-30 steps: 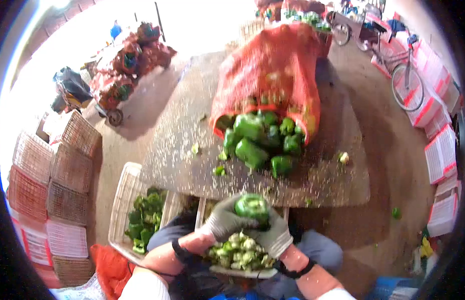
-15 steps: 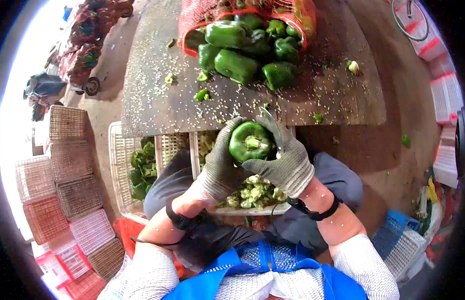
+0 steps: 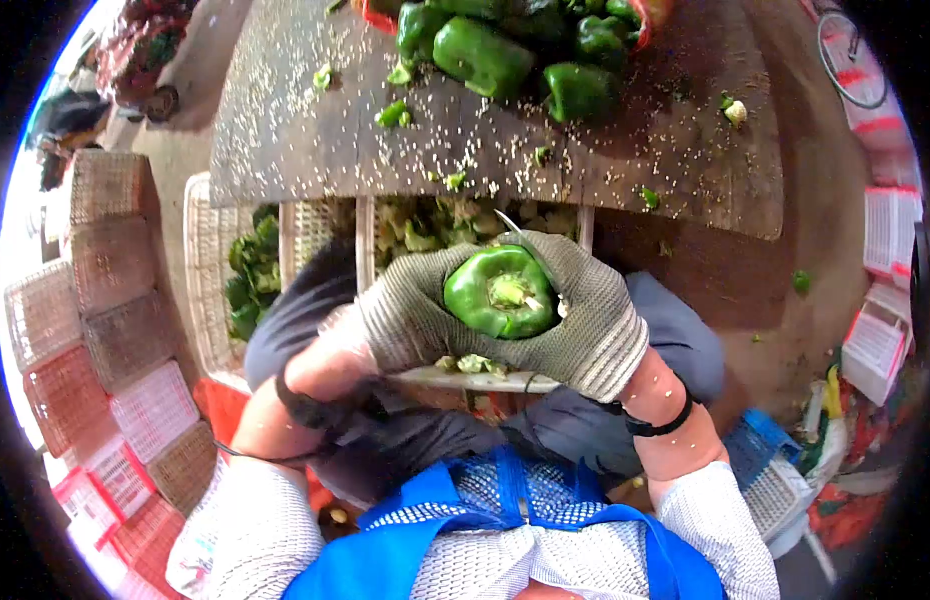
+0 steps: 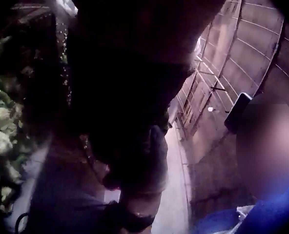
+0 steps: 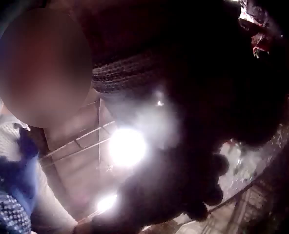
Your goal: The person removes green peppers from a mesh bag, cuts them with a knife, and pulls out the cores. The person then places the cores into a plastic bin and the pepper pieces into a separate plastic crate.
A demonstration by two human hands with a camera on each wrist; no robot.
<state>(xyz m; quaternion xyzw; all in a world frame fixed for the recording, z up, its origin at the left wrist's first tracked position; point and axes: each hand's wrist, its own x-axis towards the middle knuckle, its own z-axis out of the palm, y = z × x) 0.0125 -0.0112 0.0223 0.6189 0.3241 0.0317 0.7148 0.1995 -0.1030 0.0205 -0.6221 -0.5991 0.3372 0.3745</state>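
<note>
1. Pepper: glossy, green, lobed, stem end up, between both hands in the head view's middle.
2. Left hand, in ribbed grey knit, curls round its 9 o'clock side; right hand, gloved alike, grips it at 3 o'clock. A thin pointed blade juts out at 12 o'clock, by the right fingers.
3. Bin below the hands: plastic, holding pale, knobbly cores.
4. Crate at 9 o'clock: latticed, holding green pieces.
5. Tabletop at 12 o'clock: flat, seed-speckled, with whole peppers at a red mesh sack.
</note>
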